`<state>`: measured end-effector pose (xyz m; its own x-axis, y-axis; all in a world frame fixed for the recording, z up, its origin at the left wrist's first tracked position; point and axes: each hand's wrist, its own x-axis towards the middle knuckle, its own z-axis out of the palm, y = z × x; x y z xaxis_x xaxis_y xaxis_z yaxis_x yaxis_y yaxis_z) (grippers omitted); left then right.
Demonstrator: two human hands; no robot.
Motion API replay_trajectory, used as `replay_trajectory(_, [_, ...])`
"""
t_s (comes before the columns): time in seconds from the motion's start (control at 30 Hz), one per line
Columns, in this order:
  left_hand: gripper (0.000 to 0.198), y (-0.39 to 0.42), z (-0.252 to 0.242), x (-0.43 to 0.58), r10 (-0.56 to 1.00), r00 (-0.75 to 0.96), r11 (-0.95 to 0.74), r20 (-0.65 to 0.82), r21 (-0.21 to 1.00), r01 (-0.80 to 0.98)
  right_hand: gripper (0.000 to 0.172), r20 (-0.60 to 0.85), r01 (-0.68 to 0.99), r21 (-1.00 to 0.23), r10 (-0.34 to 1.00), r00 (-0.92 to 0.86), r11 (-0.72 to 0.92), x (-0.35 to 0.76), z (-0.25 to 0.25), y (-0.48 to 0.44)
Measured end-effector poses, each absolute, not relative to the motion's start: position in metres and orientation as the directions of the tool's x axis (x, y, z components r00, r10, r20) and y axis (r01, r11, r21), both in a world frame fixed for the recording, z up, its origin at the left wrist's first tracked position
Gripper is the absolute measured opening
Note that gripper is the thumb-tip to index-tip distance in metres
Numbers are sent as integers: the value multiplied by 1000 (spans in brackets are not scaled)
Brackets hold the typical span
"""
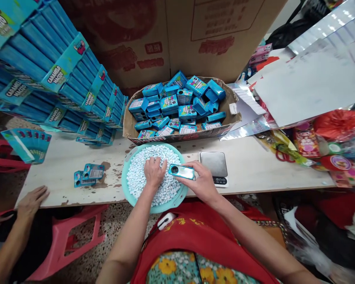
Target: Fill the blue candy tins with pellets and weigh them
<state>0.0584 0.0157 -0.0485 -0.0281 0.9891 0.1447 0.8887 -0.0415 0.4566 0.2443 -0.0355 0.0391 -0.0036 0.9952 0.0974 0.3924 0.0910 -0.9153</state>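
Note:
My right hand (203,182) grips a small blue tin (182,172) by its end, holding it above the right side of a mint-green basin (124,182). The tin's narrow face is turned up, with a dark round hole at one end. Small white candies (137,167) fill the basin. My left hand (155,171) is down among them, fingers curled into the candies; the fingertips are partly hidden. Behind the basin, a cut-down cardboard box (177,138) holds many blue tins (169,104), some lying tilted.
A digital scale (213,163) stands right of the basin. Flat blue packs (88,175) lie to the left, near another person's hand (32,201) on the table edge. Stacked blue display boxes (56,75) rise at left; a large carton (171,39) stands behind. Bags and paper crowd the right.

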Motion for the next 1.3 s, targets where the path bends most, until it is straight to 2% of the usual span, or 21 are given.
replay_trajectory(0.07, [18, 16, -50, 56, 980, -102, -24, 169, 612, 790, 30, 87, 408, -909, 996, -8, 83, 242, 36, -35])
replay_trajectory(0.13, [19, 17, -47, 54, 954, -256, 30, 158, 796, 605, 30, 79, 424, -902, 997, -20, 80, 240, 34, -34])
replay_trajectory(0.23, [28, 18, -26, 54, 893, -446, 153, -69, 976, 156, 31, 73, 452, -888, 996, -48, 87, 234, 36, -31])
replay_trajectory(0.33, [30, 14, 12, 57, 860, -383, 222, -336, 924, -310, 30, 89, 512, -850, 991, -99, 127, 221, 38, -27])
replay_trajectory(0.43, [28, 8, 44, 61, 882, -303, 172, -360, 847, -504, 28, 98, 594, -787, 984, -150, 169, 202, 37, -24])
replay_trajectory(0.57, [26, 5, 57, 64, 881, -380, 61, -281, 865, -498, 25, 98, 660, -721, 973, -207, 213, 185, 41, -20])
replay_trajectory(0.7, [25, 9, 58, 63, 858, -466, -31, -215, 885, -464, 30, 142, 646, -722, 968, -208, 245, 182, 53, -18])
replay_trajectory(0.83, [26, 14, 62, 64, 816, -526, -36, -239, 888, -459, 27, 116, 646, -730, 971, -207, 225, 183, 58, -15])
replay_trajectory(1.17, [29, 17, 68, 75, 832, -549, -101, -86, 948, -303, 28, 142, 633, -735, 968, -207, 243, 184, 53, -14])
replay_trajectory(1.3, [29, 20, 65, 76, 825, -558, -104, -91, 946, -308, 25, 149, 632, -736, 969, -199, 243, 186, 54, -13])
